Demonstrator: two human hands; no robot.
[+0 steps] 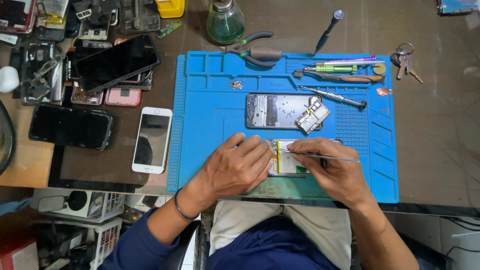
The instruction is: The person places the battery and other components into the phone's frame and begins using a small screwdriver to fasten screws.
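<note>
An opened phone (287, 164) lies near the front edge of a blue work mat (210, 125), with its white battery showing between my hands. My left hand (235, 165) presses down on the phone's left end. My right hand (330, 167) rests on its right end and grips thin metal tweezers (320, 156), whose tip points left onto the phone's inner parts. Just behind lies a second phone frame (275, 110) with a loose circuit board (312, 117) resting on its right part.
Pliers (255, 51), screwdrivers (336, 96) and a brush (340, 77) lie along the mat's back. A green glass bottle (225, 22) stands behind. A white phone (151, 139), a black phone (70, 126) and several stacked phones (107, 65) lie left. Keys (406, 59) lie right.
</note>
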